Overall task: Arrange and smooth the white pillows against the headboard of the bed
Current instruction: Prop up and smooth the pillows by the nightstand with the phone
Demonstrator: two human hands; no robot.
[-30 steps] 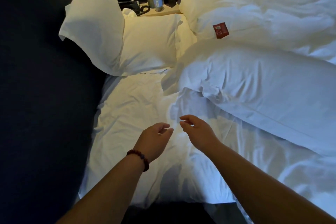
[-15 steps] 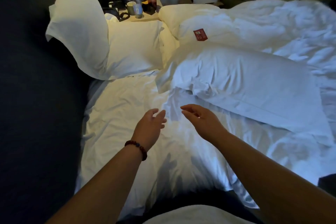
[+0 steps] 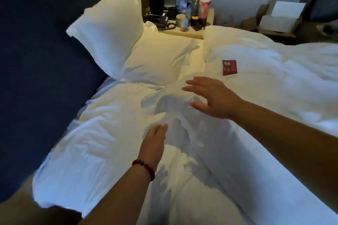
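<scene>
Pillows are recorded at three places on the bed [image 3: 102, 91]. One plump white pillow [image 3: 109, 29] is propped upright against the dark blue padded headboard [image 3: 45, 51], at the bed's far left corner. A second white pillow [image 3: 157, 60] lies flat just beside it, touching it. A third, crumpled white pillow [image 3: 170, 97] is found near the middle of the bed, apart from the headboard.

Right hand [image 3: 214, 97] is held over the end of this third pillow, with fingers spread and nearly straight and nothing gripped; contact cannot be confirmed. Left hand [image 3: 155, 140], with a dark beaded bracelet [image 3: 144, 167] at the wrist, is extended flat over the rumpled white sheet [image 3: 91, 142], fingers together, nothing held.

A small red packet [image 3: 229, 67] rests on the white duvet [image 3: 274, 78] toward the bed's right edge.
</scene>
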